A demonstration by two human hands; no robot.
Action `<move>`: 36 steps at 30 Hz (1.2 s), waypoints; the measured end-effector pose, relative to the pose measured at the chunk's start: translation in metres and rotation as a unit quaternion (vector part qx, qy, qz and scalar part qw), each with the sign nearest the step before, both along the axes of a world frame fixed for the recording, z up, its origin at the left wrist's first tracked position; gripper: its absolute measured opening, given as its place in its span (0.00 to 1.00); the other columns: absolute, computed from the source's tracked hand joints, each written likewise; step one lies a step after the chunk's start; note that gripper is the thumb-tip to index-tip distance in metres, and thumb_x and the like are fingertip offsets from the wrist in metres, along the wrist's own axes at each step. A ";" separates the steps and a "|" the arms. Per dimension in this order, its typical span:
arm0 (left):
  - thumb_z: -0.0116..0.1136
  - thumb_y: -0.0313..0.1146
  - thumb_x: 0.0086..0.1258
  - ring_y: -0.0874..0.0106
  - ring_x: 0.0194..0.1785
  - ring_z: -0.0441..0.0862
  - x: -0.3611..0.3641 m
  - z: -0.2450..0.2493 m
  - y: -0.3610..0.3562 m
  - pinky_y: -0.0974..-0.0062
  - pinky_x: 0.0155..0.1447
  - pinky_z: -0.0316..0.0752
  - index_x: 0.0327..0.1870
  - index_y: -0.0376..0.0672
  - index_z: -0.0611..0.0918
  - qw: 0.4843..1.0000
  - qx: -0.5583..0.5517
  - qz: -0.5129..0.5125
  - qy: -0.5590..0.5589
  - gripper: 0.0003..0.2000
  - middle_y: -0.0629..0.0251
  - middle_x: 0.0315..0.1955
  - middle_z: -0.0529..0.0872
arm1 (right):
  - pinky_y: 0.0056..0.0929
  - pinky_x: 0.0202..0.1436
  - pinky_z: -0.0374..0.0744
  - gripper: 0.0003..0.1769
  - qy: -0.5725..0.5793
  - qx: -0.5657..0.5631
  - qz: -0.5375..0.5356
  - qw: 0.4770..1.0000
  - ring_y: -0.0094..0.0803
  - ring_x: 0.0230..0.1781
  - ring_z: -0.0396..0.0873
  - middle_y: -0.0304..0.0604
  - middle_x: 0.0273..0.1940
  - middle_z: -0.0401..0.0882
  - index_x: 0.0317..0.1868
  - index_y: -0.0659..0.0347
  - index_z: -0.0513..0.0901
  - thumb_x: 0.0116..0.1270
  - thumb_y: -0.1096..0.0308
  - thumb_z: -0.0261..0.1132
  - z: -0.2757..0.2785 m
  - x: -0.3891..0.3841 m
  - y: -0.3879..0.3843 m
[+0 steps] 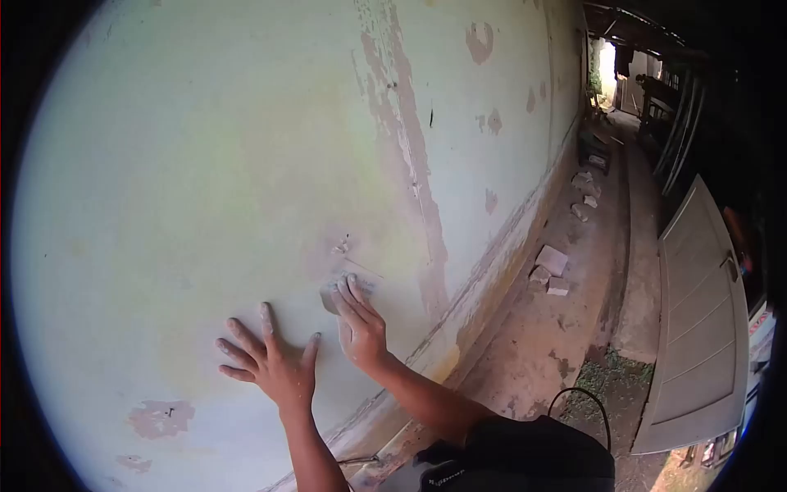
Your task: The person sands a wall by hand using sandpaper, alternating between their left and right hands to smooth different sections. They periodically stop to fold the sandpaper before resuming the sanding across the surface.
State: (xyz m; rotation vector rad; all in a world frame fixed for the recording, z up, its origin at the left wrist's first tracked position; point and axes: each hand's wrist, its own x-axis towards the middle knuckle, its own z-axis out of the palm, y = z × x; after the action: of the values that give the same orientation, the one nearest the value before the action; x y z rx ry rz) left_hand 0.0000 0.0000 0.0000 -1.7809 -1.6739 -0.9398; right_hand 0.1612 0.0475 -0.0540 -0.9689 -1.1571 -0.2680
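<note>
My left hand (279, 369) lies flat on the pale green wall (164, 287), its fingers spread and whitened with dust. To its right, my right hand (363, 332) presses a small grey piece of sandpaper (330, 300) against the wall. Fingers cover most of that sheet, and only its edges show. Just above the right hand is a rough chipped spot (341, 244) with a thin scratch running down from it. A dull, rubbed patch surrounds that spot.
Peeled patches (161, 418) and a long bare strip (414, 164) mark the wall. Broken blocks (553, 261) lie on the concrete floor along its foot. A pale door panel (697, 328) leans at the right. A dark bin-like container (593, 154) stands farther back.
</note>
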 end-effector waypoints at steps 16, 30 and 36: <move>0.81 0.64 0.55 0.41 0.92 0.32 -0.008 -0.013 0.003 0.28 0.86 0.25 0.88 0.63 0.65 0.999 0.033 0.019 0.029 0.57 0.50 0.92 0.45 | 0.51 0.77 0.77 0.21 0.037 -0.050 0.000 0.998 0.67 0.77 0.74 0.62 0.67 0.85 0.67 0.72 0.85 0.77 0.77 0.64 0.007 0.008 0.003; 0.82 0.63 0.55 0.41 0.92 0.33 -0.007 -0.013 0.000 0.29 0.86 0.26 0.88 0.62 0.66 0.999 0.034 0.020 0.024 0.57 0.49 0.91 0.45 | 0.49 0.78 0.76 0.19 0.107 -0.043 -0.036 0.993 0.66 0.76 0.75 0.65 0.69 0.83 0.66 0.73 0.85 0.80 0.76 0.62 0.021 0.047 0.024; 0.81 0.65 0.56 0.37 0.92 0.33 -0.007 -0.012 -0.001 0.26 0.85 0.26 0.86 0.66 0.70 1.000 0.006 0.017 -0.008 0.53 0.48 0.91 0.49 | 0.52 0.76 0.78 0.22 -0.088 0.011 0.035 0.995 0.64 0.74 0.79 0.59 0.63 0.88 0.62 0.71 0.89 0.68 0.84 0.64 0.000 0.019 0.005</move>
State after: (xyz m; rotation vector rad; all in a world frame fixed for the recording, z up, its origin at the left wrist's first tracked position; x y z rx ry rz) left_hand -0.0074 -0.0005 -0.0116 -1.7355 -1.6988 -0.9494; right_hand 0.1806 0.0526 -0.0540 -0.8972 -1.3445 -0.3145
